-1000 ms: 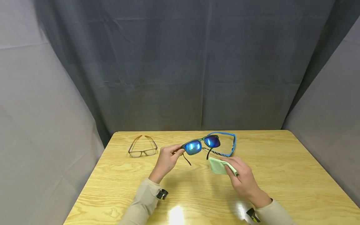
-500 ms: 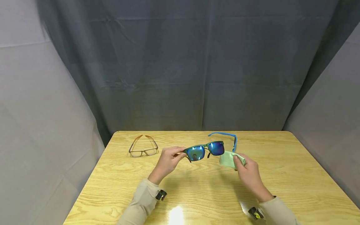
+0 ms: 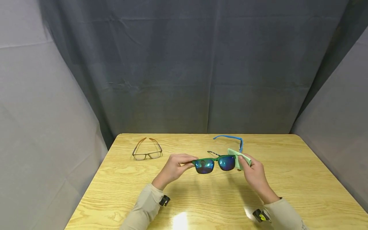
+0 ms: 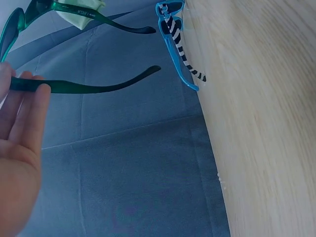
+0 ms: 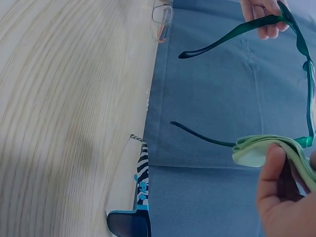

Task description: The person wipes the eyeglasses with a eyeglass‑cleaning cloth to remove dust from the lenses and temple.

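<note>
Thumb and fingers of the left hand (image 3: 174, 167) pinch the green sunglasses (image 3: 220, 161) near the hinge of one arm. Clock centred on these sunglasses, head view, 12 toward the curtain (image 3: 161, 64): left hand at 9. Sunglasses held clear of the table (image 3: 115, 191), mirrored blue lenses facing the person, both arms unfolded per wrist views. Right hand (image 3: 255, 172), at 3, pinches a folded pale green cloth (image 3: 237, 161) between thumb and fingers. Cloth is at the opposite hinge and overlaps that arm in the right wrist view; cannot tell whether it wraps the arm or only lies against it.

Farther out: blue sunglasses (image 3: 233, 137) on the table at 1, partly hidden in head view; one arm plain blue, the other striped black and white. Clear glasses (image 3: 148, 154) on the table just past 9, beyond the left hand; arms unfolded toward 12, lenses on the 6 side.

Beige sleeves (image 3: 143, 207) enter from about 8 and 5, a black band (image 3: 164, 200) near the left cuff. Table is light wood, glare at 7. Dark grey curtain fills 12; paler panels (image 3: 43, 127) toward 10 and 2.
</note>
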`<action>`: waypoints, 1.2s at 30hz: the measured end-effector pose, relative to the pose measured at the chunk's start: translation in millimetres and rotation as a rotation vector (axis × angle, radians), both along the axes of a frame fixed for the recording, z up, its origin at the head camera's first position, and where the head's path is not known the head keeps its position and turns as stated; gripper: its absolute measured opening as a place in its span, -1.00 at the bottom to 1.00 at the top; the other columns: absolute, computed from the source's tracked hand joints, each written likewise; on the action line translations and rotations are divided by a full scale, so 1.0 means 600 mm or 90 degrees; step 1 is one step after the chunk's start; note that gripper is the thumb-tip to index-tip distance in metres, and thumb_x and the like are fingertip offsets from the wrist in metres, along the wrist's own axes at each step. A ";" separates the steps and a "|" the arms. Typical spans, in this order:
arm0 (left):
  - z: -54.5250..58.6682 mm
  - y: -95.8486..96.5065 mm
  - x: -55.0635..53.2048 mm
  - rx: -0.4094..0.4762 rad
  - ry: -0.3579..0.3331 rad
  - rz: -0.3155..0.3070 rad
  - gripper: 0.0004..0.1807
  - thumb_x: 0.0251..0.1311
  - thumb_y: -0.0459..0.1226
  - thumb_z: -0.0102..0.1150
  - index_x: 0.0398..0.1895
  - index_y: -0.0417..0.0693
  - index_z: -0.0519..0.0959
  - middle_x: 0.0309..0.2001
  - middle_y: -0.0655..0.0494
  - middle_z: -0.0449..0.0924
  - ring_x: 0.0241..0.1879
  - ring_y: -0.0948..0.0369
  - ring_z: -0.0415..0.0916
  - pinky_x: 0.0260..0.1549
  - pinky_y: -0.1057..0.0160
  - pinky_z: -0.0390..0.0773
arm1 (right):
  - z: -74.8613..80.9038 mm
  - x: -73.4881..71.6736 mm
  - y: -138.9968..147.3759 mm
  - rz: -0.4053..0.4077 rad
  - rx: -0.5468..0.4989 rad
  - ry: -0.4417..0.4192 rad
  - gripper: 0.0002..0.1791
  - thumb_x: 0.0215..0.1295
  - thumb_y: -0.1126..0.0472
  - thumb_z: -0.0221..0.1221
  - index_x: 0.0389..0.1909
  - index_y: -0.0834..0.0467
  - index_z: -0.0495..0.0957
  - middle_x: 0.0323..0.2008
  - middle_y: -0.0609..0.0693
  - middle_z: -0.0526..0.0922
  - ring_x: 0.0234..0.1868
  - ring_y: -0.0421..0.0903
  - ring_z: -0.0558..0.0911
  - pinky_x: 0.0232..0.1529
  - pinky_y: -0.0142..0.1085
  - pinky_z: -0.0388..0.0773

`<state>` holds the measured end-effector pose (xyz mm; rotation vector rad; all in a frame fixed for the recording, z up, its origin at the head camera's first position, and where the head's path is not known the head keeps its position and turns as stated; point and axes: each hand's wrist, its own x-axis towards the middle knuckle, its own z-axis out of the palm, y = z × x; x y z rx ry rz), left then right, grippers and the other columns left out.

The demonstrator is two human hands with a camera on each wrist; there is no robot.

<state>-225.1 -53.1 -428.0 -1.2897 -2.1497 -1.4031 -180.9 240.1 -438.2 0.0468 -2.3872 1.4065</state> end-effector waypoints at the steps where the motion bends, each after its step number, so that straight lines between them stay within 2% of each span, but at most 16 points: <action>1: -0.002 0.000 -0.001 -0.001 -0.001 -0.006 -0.75 0.06 -0.53 0.24 -0.14 -0.36 0.64 -0.18 -0.15 0.66 -0.18 0.02 0.63 -0.25 0.34 0.59 | 0.000 0.000 0.000 0.006 -0.006 0.002 -0.64 0.47 0.10 -0.04 -0.02 0.28 0.58 -0.41 0.10 0.62 -0.47 -0.16 0.56 -0.48 -0.35 0.51; 6: -0.022 -0.002 -0.011 -0.002 -0.011 -0.021 -0.75 0.07 -0.45 0.25 -0.13 -0.28 0.66 -0.13 -0.05 0.66 -0.15 0.12 0.62 -0.22 0.37 0.57 | -0.002 0.000 -0.001 0.022 -0.023 0.004 -0.67 0.47 0.15 -0.03 -0.05 0.31 0.58 -0.46 0.07 0.60 -0.50 -0.14 0.54 -0.49 -0.37 0.49; 8: -0.027 -0.003 -0.014 -0.004 0.005 -0.026 -0.75 0.07 -0.44 0.27 -0.14 -0.25 0.67 -0.11 -0.05 0.64 -0.13 0.15 0.60 -0.23 0.38 0.57 | -0.002 0.001 -0.001 0.028 -0.033 0.002 -0.68 0.46 0.17 -0.02 -0.06 0.32 0.58 -0.47 0.07 0.60 -0.50 -0.13 0.54 -0.49 -0.38 0.48; 10: -0.031 -0.003 -0.017 -0.012 0.042 -0.018 -0.76 0.04 -0.43 0.29 -0.16 -0.22 0.68 -0.13 -0.02 0.61 -0.15 0.17 0.57 -0.26 0.40 0.56 | -0.002 0.002 -0.001 0.034 -0.043 -0.002 -0.68 0.46 0.19 -0.02 -0.04 0.32 0.57 -0.44 0.07 0.61 -0.48 -0.14 0.55 -0.46 -0.38 0.49; 13: -0.034 -0.004 -0.019 -0.027 0.093 0.009 -0.74 -0.01 -0.43 0.34 -0.18 -0.17 0.70 -0.28 0.07 0.46 -0.30 0.21 0.44 -0.40 0.42 0.50 | -0.003 0.002 0.000 0.040 -0.046 -0.004 -0.68 0.46 0.21 -0.02 -0.01 0.33 0.56 -0.39 0.08 0.64 -0.45 -0.18 0.57 -0.41 -0.39 0.52; 16: -0.034 -0.006 -0.020 -0.040 0.093 0.026 -0.71 0.00 -0.41 0.34 -0.13 -0.13 0.69 -0.40 0.18 0.37 -0.46 0.28 0.29 -0.54 0.43 0.39 | -0.004 0.003 0.000 0.042 -0.039 -0.002 -0.68 0.46 0.20 -0.02 0.00 0.34 0.56 -0.36 0.11 0.64 -0.44 -0.21 0.57 -0.39 -0.40 0.52; 18: -0.033 -0.008 -0.020 -0.049 0.078 0.027 -0.70 0.06 -0.40 0.29 -0.07 -0.14 0.67 -0.42 0.21 0.44 -0.53 0.32 0.27 -0.57 0.44 0.37 | -0.005 0.004 0.000 0.045 -0.027 0.000 -0.66 0.47 0.18 -0.04 0.02 0.32 0.56 -0.33 0.12 0.65 -0.43 -0.22 0.57 -0.39 -0.39 0.52; 20: -0.032 -0.009 -0.019 -0.061 0.059 0.029 -0.68 0.13 -0.38 0.25 -0.01 -0.14 0.64 -0.39 0.20 0.56 -0.51 0.39 0.34 -0.54 0.47 0.40 | -0.004 0.005 -0.001 0.047 -0.017 0.005 -0.64 0.48 0.15 -0.05 0.03 0.30 0.56 -0.29 0.13 0.64 -0.41 -0.23 0.55 -0.39 -0.38 0.51; 24: -0.031 -0.009 -0.019 -0.081 0.034 0.047 -0.66 0.18 -0.34 0.20 0.06 -0.13 0.60 -0.24 0.13 0.68 -0.34 0.37 0.55 -0.38 0.44 0.51 | -0.005 0.007 -0.002 0.051 -0.006 0.007 -0.61 0.49 0.08 -0.08 0.06 0.25 0.55 -0.22 0.13 0.64 -0.37 -0.23 0.56 -0.34 -0.38 0.52; 28: -0.030 -0.007 -0.016 -0.081 0.000 0.075 -0.66 0.23 -0.30 0.18 0.08 -0.11 0.59 -0.14 0.09 0.67 -0.22 0.29 0.60 -0.28 0.37 0.56 | -0.006 0.005 -0.002 0.051 -0.015 0.008 -0.60 0.49 0.08 -0.08 0.07 0.26 0.54 -0.22 0.14 0.65 -0.35 -0.20 0.61 -0.30 -0.42 0.53; 32: -0.030 -0.005 -0.012 -0.068 -0.069 0.085 -0.68 0.36 -0.30 0.04 0.14 -0.05 0.55 -0.14 0.12 0.64 -0.19 0.28 0.58 -0.21 0.32 0.56 | -0.008 0.004 0.000 0.052 -0.016 0.013 -0.62 0.49 0.10 -0.07 0.07 0.27 0.53 -0.21 0.16 0.65 -0.34 -0.13 0.64 -0.28 -0.45 0.53; 36: -0.032 -0.001 -0.007 -0.026 -0.151 0.078 -0.68 0.44 -0.25 -0.10 0.14 -0.06 0.54 -0.11 0.13 0.61 -0.19 0.24 0.58 -0.16 0.22 0.56 | -0.011 0.005 0.002 0.058 0.005 0.030 -0.63 0.48 0.13 -0.04 0.10 0.27 0.52 -0.12 0.16 0.64 -0.28 -0.20 0.63 -0.26 -0.49 0.52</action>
